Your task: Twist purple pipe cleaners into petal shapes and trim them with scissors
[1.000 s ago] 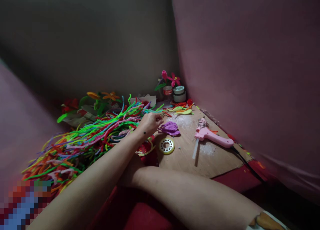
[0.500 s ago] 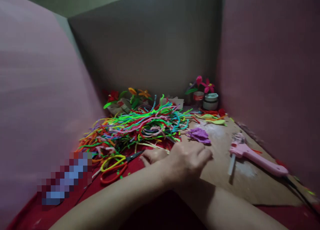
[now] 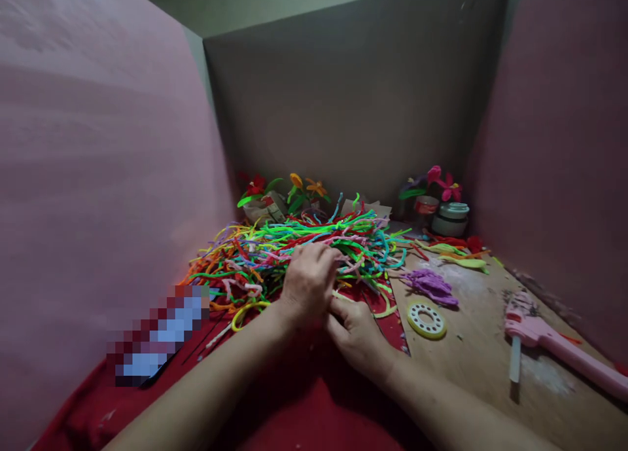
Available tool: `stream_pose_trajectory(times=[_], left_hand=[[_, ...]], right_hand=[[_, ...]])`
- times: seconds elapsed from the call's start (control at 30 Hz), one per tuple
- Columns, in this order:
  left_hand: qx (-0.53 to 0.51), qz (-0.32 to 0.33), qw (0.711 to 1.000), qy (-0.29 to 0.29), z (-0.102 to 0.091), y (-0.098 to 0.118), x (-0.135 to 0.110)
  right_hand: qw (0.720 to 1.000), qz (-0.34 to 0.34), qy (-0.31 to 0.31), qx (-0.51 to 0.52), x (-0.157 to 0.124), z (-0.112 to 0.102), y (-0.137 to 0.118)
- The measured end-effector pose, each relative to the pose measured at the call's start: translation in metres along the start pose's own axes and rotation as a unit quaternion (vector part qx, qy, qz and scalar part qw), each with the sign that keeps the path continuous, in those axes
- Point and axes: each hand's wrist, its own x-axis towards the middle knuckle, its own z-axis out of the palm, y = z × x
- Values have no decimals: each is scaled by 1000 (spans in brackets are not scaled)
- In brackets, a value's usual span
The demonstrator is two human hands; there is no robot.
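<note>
My left hand is closed, back of the hand up, in front of a heap of colourful pipe cleaners. Just below and to its right, my right hand has its thumb and fingers pressed together. The fingertips of both hands meet, and what they hold is hidden. A pale yellow pipe cleaner curves out beyond the right hand. Scissors with a yellow handle loop lie partly behind my left wrist. A roll of yellow tape rests flat on the brown board, right of my right hand.
A pink glue gun and a purple bundle of pipe cleaners lie on the board. At the back stand pipe-cleaner flowers and a lidded jar. Red cloth covers the front; pink walls rise on both sides.
My arms have uncrossed: the left hand has come back left from the board, and the right hand now sits right of it. The yellow tape roll now shows on the board. The view has shifted left.
</note>
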Motion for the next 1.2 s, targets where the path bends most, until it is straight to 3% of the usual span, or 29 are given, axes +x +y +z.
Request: stream_pose_trajectory(times=[0.1, 0.23, 0.73, 1.07, 1.2], left_hand=[[107, -74, 989, -71, 8, -35, -4], [136, -46, 978, -152, 20, -55, -17], [122, 16, 969, -216, 32, -54, -15], [78, 58, 960, -261, 21, -54, -10], [50, 33, 965, -256, 14, -61, -2]], right_hand=[[999, 24, -12, -18, -1, -2, -5], [999, 37, -19, -21, -2, -2, -9], [996, 79, -32, 12, -2, -8, -9], [996, 82, -32, 1, -2, -10, -13], [997, 74, -25, -16, -2, -10, -11]])
